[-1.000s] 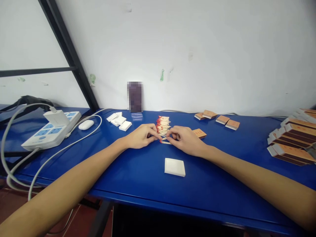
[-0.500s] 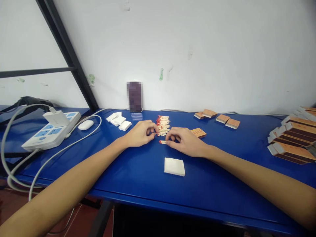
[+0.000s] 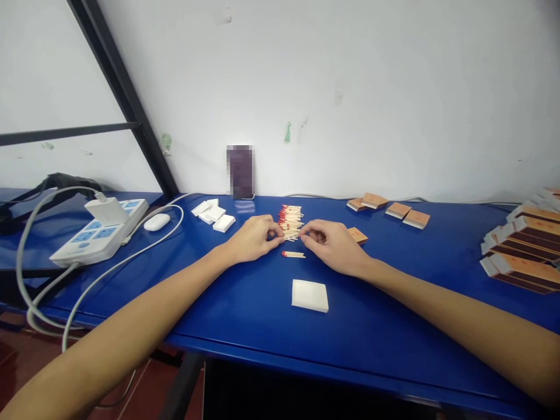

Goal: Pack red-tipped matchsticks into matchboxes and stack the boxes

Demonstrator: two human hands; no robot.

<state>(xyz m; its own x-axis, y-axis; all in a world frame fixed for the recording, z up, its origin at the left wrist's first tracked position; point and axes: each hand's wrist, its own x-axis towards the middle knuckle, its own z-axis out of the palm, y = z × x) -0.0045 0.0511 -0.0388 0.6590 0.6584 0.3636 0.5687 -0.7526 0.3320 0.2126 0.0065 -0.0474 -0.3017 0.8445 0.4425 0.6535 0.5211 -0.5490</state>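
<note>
A pile of red-headed matches (image 3: 292,220) lies on the blue table between my two hands. My left hand (image 3: 257,238) has thumb and forefinger closed at the heads on the near left edge of the pile. At the stick ends on the right, my right hand (image 3: 331,244) is curled with its fingertips close together; what is between them is too small to see. Just in front of the pile, a small row of matches (image 3: 294,254) lies by itself, heads to the left. Closer to me sits a white matchbox tray (image 3: 310,295).
Several white trays (image 3: 214,214) lie back left, beside a phone (image 3: 241,172) against the wall. An orange matchbox sleeve (image 3: 359,235) is partly behind my right hand. More sleeves (image 3: 398,210) lie back right, with stacked ones (image 3: 520,271) far right. A power strip (image 3: 100,233) with cables stands left.
My right hand has let go of the small row of matches and moved slightly up and right to the pile's stick ends. My left hand stays at the pile. The view has shifted slightly.
</note>
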